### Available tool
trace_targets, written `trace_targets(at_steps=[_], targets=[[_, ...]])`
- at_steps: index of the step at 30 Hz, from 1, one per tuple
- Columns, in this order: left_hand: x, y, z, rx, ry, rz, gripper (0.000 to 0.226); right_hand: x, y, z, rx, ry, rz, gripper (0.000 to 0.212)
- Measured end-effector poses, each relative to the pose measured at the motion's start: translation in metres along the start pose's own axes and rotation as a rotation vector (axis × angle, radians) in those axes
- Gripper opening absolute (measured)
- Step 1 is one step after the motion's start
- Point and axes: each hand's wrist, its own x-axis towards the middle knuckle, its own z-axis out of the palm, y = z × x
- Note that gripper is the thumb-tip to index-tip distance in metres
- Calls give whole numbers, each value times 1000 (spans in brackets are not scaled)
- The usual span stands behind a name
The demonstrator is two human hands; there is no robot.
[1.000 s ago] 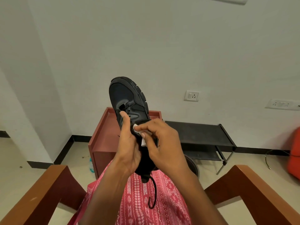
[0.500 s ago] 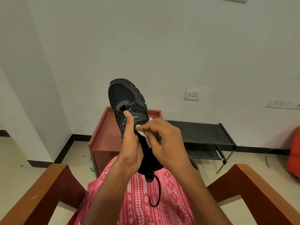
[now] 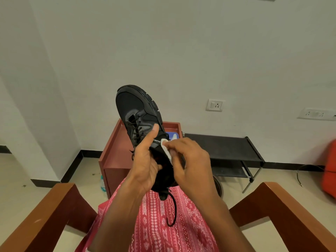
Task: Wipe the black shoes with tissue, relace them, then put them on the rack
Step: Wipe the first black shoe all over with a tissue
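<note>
**Wiping the shoe's side near the collar**

Over the lap [image 3: 163, 224], our left hand [image 3: 145, 166] grips the black shoe [image 3: 134, 106] near its heel, thumb pressed up its side and toe pointing away. A loose lace [image 3: 173, 210] dangles below. Our right hand [image 3: 189, 160] pinches the tissue [image 3: 166, 148] in its fingers against the collar. We judge short firm strokes best, turning the shoe between them. Beyond, the rimmed cabinet top [image 3: 116, 139] holds a blue-and-white item [image 3: 172, 136], partly hidden. The rack [image 3: 227, 144] stands by the wall.

Black shoe [image 3: 135, 106], white tissue [image 3: 166, 149], red white-patterned garment [image 3: 160, 224], black rack [image 3: 223, 146]
</note>
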Motion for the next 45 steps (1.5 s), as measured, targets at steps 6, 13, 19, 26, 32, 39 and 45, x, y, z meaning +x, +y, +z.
trace_targets(at_steps=[6,13,19,26,32,39,45], targets=[[1,4,-7,-69,6,-39,36,-16,-8,-2,-32,17,-20,24],[-5,-2,6,-60,-34,111,24,24,-2,15,53,118,55,23],[-10,8,7,-141,-11,79,42,-3,4,7,55,97,56,19],[-7,4,7,-52,12,63,40,2,4,14,-15,138,137,16],[-2,-2,4,2,32,122,20,42,13,25,-13,120,63,18],[1,3,-8,-29,104,57,31,10,14,15,-74,70,39,17],[5,2,-9,-13,171,81,20,-9,17,-3,-74,33,129,17]])
